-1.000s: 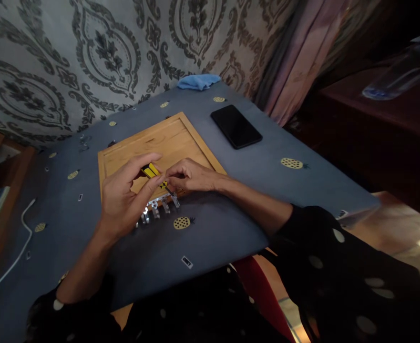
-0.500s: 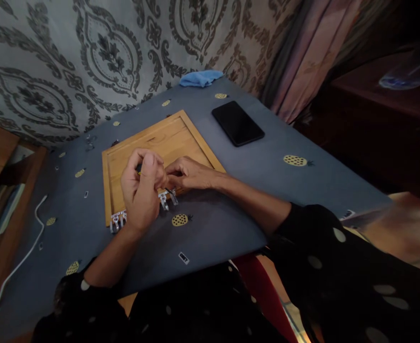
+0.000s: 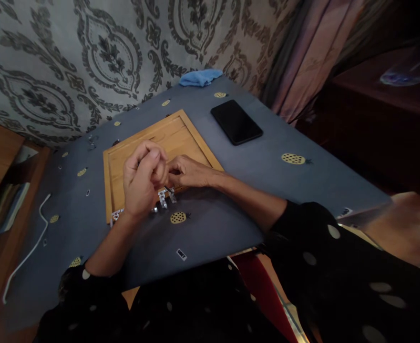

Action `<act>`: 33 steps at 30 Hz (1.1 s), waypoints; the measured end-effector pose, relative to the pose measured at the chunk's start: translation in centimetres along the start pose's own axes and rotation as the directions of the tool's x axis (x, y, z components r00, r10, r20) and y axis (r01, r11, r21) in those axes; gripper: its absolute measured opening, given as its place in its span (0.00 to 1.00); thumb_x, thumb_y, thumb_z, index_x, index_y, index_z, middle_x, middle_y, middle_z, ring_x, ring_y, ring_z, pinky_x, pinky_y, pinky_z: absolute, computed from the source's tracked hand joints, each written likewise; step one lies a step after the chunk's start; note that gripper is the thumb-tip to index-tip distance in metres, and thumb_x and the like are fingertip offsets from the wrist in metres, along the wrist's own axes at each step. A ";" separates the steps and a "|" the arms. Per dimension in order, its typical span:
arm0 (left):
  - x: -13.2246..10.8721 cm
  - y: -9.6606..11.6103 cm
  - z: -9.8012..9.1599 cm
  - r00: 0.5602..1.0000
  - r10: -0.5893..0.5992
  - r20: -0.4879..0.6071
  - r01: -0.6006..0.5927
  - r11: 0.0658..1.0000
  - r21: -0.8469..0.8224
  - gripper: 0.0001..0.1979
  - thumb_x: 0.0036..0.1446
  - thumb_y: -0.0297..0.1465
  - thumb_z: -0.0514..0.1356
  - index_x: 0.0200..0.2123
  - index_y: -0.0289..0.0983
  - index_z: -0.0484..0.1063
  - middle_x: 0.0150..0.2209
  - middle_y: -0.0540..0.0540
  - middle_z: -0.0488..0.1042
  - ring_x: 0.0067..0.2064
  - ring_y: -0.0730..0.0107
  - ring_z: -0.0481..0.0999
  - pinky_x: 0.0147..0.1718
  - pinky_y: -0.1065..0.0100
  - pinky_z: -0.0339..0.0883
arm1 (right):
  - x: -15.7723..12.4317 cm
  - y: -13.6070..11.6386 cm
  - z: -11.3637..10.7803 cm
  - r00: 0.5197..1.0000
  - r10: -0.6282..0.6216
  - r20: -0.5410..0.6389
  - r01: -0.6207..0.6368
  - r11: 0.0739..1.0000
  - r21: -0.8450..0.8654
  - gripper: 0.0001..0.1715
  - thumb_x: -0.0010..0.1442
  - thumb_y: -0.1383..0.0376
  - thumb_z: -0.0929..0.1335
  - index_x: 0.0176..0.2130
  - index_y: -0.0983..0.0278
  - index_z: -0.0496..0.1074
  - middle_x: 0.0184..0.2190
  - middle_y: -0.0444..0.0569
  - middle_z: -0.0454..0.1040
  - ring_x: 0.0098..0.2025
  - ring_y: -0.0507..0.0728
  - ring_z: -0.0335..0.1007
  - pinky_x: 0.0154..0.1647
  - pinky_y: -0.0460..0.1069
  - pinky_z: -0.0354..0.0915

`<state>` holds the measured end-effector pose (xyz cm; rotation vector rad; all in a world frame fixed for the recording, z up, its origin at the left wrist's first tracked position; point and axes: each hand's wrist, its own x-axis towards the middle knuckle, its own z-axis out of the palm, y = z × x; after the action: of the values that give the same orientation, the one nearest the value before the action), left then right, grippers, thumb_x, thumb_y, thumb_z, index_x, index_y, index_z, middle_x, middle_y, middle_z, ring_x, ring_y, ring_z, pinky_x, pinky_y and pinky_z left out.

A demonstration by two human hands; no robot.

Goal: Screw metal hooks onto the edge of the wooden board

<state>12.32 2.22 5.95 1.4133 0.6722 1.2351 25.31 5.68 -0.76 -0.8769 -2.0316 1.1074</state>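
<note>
A framed wooden panel (image 3: 170, 136) lies on the table, with silver metal hinges (image 3: 163, 199) along its near edge. My left hand (image 3: 143, 178) is closed in a fist above that edge, around what looks like a screwdriver. Its handle is hidden by the fingers, while a thin dark shaft (image 3: 168, 189) slants down to a hinge. Close beside it, my right hand (image 3: 190, 171) rests at the panel's near edge with thumb and fingers pinched together. Whatever sits between those fingertips is hidden. Another hinge (image 3: 116, 216) at the panel's near left corner is partly covered by my left wrist.
A black phone (image 3: 236, 122) lies right of the panel on the blue tablecloth (image 3: 217, 224). At the far edge is a blue cloth (image 3: 200, 77). A white cable (image 3: 27, 257) curves along the left side, near a wooden shelf (image 3: 15, 224) with books. Patterned wall covering rises behind.
My left fist has turned and risen slightly, moving a little right. The yellow and dark bit seen in it before is now hidden. My right hand stays nearly in place.
</note>
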 end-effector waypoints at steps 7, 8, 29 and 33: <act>-0.7 0.3 0.6 0.986 0.074 -0.151 -0.067 0.996 0.051 0.13 0.58 0.40 0.68 0.33 0.38 0.71 0.21 0.56 0.60 0.23 0.77 0.59 0.22 0.74 0.57 | -0.1 -0.5 -0.2 0.999 0.031 0.003 -0.031 0.999 -0.005 0.14 0.59 0.71 0.64 0.24 0.68 0.72 0.18 0.39 0.64 0.22 0.47 0.54 0.26 0.46 0.49; -0.6 0.3 0.7 0.986 0.067 -0.150 -0.064 0.998 0.024 0.13 0.58 0.39 0.68 0.32 0.39 0.71 0.20 0.57 0.57 0.21 0.78 0.55 0.20 0.75 0.54 | -0.1 -0.6 -0.2 1.000 0.023 0.004 -0.023 1.000 -0.004 0.14 0.59 0.71 0.64 0.24 0.69 0.73 0.17 0.39 0.64 0.22 0.47 0.54 0.26 0.46 0.49; 0.0 0.8 0.0 0.997 0.037 -0.066 -0.027 0.988 0.151 0.11 0.60 0.39 0.66 0.33 0.40 0.71 0.20 0.55 0.62 0.22 0.76 0.60 0.21 0.73 0.58 | -0.2 -0.5 -0.1 1.000 0.021 0.010 -0.021 1.000 0.017 0.14 0.58 0.71 0.63 0.25 0.69 0.73 0.19 0.41 0.67 0.22 0.47 0.55 0.26 0.46 0.49; -0.5 1.0 0.3 0.991 0.076 -0.112 -0.063 0.991 0.117 0.10 0.60 0.37 0.68 0.35 0.40 0.70 0.21 0.56 0.60 0.22 0.76 0.59 0.22 0.73 0.58 | -0.2 -0.7 0.0 1.000 0.018 0.019 -0.018 1.000 0.016 0.14 0.59 0.69 0.63 0.25 0.69 0.74 0.19 0.41 0.68 0.22 0.47 0.55 0.27 0.46 0.49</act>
<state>12.24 1.37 6.73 1.4767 0.7890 1.3599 25.31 5.25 -0.21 -0.8817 -2.0305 1.1446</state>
